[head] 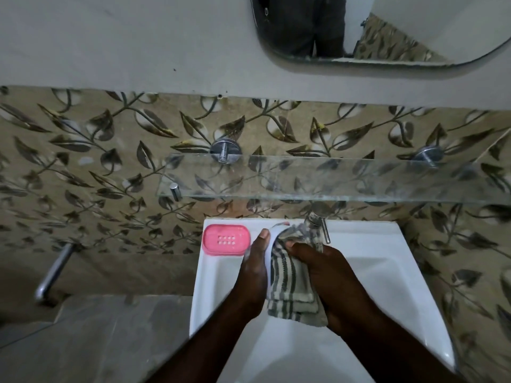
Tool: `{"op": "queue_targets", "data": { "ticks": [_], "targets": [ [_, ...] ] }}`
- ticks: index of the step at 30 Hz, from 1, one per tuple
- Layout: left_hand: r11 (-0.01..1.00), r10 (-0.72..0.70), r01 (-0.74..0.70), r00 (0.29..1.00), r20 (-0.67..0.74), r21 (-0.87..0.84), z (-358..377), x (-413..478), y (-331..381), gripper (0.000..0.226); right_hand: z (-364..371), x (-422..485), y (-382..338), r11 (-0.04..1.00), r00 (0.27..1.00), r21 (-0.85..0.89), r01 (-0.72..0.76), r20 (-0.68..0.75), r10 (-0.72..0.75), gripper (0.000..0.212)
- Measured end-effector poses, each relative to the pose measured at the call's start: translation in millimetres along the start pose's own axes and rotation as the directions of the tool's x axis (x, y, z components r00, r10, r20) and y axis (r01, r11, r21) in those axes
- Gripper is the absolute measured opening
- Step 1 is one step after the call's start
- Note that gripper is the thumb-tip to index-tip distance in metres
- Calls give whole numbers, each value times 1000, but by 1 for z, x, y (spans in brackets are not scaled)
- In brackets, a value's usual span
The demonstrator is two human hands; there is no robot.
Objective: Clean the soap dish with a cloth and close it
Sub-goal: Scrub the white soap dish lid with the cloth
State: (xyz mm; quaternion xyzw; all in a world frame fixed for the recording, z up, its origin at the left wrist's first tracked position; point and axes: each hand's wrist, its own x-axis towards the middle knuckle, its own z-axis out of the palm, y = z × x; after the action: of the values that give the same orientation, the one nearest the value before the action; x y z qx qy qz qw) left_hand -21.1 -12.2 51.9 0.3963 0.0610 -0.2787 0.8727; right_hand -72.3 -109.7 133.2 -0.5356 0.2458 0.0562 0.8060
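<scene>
Spout, chrome, wall-mounted (52, 272): at nine o'clock of the basin, idle. Pink oblong plastic soap dish tray (226, 240), drain holes up: sits uncovered on the rim of the white ceramic basin (210, 299), at its eleven o'clock corner, just beside the left hand. Left hand (253, 272): thumb laid along a white curved plastic piece (272, 239), pinching it; fingers hidden behind. By judgement the piece is the dish's lid, pink-edged at twelve o'clock. Grey-and-cream striped cloth (293, 283): folded, draped over the piece's three o'clock side. Right hand (329, 275): curled round the cloth, fingertips pressing it onto the piece. Chrome lever tap (322, 226): at twelve o'clock of the hands, touching or just behind the cloth; cannot tell which. Handling note: left grip steady, cloth drawn firmly along the inner face and rim, piece turned to reach the corners, cloth kept off the tap. Tray to be wiped too before the lid is seated squarely.
</scene>
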Motion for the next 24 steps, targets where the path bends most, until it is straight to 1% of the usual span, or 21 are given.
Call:
{"op": "queue_targets", "data": {
  "ticks": [1, 2, 4, 6, 7, 9, 10, 12, 14, 16, 17, 18, 19, 20, 21, 23, 24],
  "targets": [
    [999, 8, -8, 1000, 13, -31, 2, 1, 0, 91, -3, 1, 2, 999, 1000, 44, -16, -25, 17, 24],
    [998, 16, -14, 1000, 17, -67, 2, 3, 1, 94, -6, 1, 5, 995, 998, 92, -39, -46, 44, 26],
    [993, 34, -30, 999, 31, -117, 0, 5, 3, 90, -8, -1, 11, 987, 991, 143, -78, -96, 92, 26],
    [994, 43, -42, 999, 12, -99, -2, 5, 2, 93, -6, -2, 14, 980, 986, 183, -78, -131, 103, 24],
    [996, 42, -42, 999, 1, -80, -3, 6, 0, 97, -3, -3, 13, 974, 985, 210, -86, -131, 115, 26],
    [998, 15, -13, 999, 28, -60, -3, 4, -3, 97, 4, -1, 9, 960, 988, 270, -78, -109, 111, 29],
    [998, 1, 2, 999, 45, -57, -3, 4, -6, 94, 7, 0, 5, 956, 989, 285, -71, -104, 104, 27],
    [999, -21, 21, 1000, 20, 28, -4, 6, -9, 85, 10, 2, 1, 955, 992, 291, -61, -87, 90, 27],
    [992, 2, -5, 1000, 21, 129, -3, 3, -1, 72, 10, 4, -4, 969, 997, 241, -51, -39, 63, 30],
    [969, 9, -20, 999, 46, 247, -3, 3, 13, 51, 7, 2, -8, 989, 998, 146, -34, 56, 26, 27],
    [967, 3, -18, 998, 60, 252, -5, 7, 17, 40, 7, -1, -11, 993, 994, 113, -26, 107, 13, 25],
    [970, -16, -2, 997, 74, 245, -3, 8, 22, 36, 8, -2, -13, 994, 991, 111, -21, 136, 6, 25],
    [968, -21, 1, 997, 76, 250, 0, 8, 25, 41, 8, -2, -16, 991, 988, 131, -28, 157, 7, 24],
    [967, -6, -13, 997, 74, 256, 7, 7, 25, 55, 7, 0, -18, 984, 988, 172, -50, 152, 23, 23],
    [974, 9, -27, 997, 79, 224, 12, 7, 22, 68, 8, 2, -20, 969, 988, 231, -91, 146, 57, 23],
    [986, 93, -99, 994, 51, 133, 18, 6, 10, 73, 8, 4, -22, 917, 978, 349, -192, 150, 148, 26],
    [987, 126, -128, 992, 18, 102, 21, 3, 7, 82, 8, 2, -23, 892, 971, 390, -229, 160, 179, 28]
  ]
}}
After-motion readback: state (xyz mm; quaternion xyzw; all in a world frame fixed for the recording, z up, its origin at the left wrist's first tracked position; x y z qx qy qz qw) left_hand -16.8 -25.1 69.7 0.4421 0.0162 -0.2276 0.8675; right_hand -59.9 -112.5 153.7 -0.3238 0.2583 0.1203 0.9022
